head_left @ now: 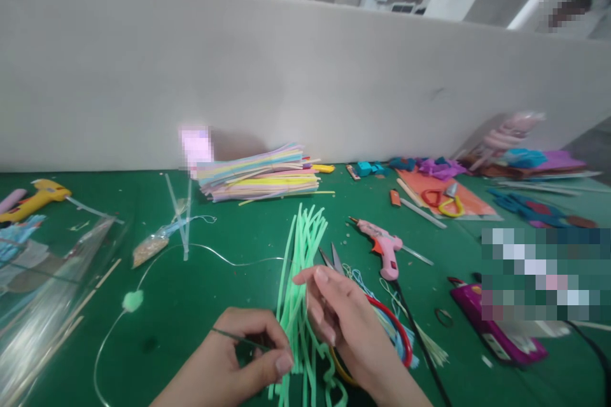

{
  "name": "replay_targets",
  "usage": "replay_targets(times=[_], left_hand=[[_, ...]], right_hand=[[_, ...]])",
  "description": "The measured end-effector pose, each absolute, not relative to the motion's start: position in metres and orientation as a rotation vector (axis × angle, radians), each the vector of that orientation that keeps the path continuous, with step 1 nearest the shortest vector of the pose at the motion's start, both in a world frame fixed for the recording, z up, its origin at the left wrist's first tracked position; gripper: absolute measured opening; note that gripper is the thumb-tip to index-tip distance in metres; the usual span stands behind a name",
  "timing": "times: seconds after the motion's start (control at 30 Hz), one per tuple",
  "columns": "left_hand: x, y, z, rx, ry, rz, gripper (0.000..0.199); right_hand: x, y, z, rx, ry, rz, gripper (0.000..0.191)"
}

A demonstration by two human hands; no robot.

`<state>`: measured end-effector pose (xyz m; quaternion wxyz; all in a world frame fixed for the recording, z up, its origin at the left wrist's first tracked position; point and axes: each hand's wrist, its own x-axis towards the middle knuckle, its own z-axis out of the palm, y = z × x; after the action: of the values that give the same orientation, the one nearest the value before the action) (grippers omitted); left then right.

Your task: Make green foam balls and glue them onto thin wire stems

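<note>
My left hand (238, 350) is closed in a pinch around a thin dark green strip (236, 336), whose loose end sticks out toward the left. It sits at the left edge of a bunch of mint-green strips (298, 311) lying lengthwise on the table. Over the right side of that bunch is my right hand (346, 324), fingers loosely curved and apart, with nothing visible in them. Scissors (403, 331) with a red and yellow handle lie partly hidden beneath my right hand. Some mint strips curl near its wrist.
A pink glue gun (382, 245) lies right of the strips, its cord running forward. Behind stands a stack of pastel strips (260, 178). A clear cord with a green tuft (132, 301) loops at left. A yellow glue gun (41, 200) and plastic bags (71, 286) lie farther left.
</note>
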<state>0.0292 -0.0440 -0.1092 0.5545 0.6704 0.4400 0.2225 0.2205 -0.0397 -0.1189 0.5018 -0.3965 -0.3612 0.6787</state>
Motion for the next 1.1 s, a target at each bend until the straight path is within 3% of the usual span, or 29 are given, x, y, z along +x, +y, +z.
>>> replay_targets(times=[0.17, 0.23, 0.53, 0.9, 1.1], left_hand=[[0.03, -0.044, -0.115, 1.733, 1.042, 0.57, 0.021], [0.031, -0.044, -0.118, 1.823, 1.041, 0.604, 0.019], [0.043, -0.048, -0.125, 2.104, 0.916, 0.653, 0.013], [0.044, -0.049, -0.123, 1.832, 1.013, 0.731, 0.018], [0.037, -0.043, -0.123, 1.635, 1.169, 0.953, 0.027]], right_hand=[[0.226, -0.044, -0.117, -1.235, -1.221, 0.693, 0.014], [0.228, -0.045, -0.115, -1.259, -1.326, 0.501, 0.009], [0.221, -0.043, -0.112, -1.301, -1.23, 1.054, 0.041], [0.22, -0.038, -0.118, -1.208, -1.11, 1.132, 0.042], [0.216, -0.041, -0.118, -1.146, -1.051, 1.432, 0.047]])
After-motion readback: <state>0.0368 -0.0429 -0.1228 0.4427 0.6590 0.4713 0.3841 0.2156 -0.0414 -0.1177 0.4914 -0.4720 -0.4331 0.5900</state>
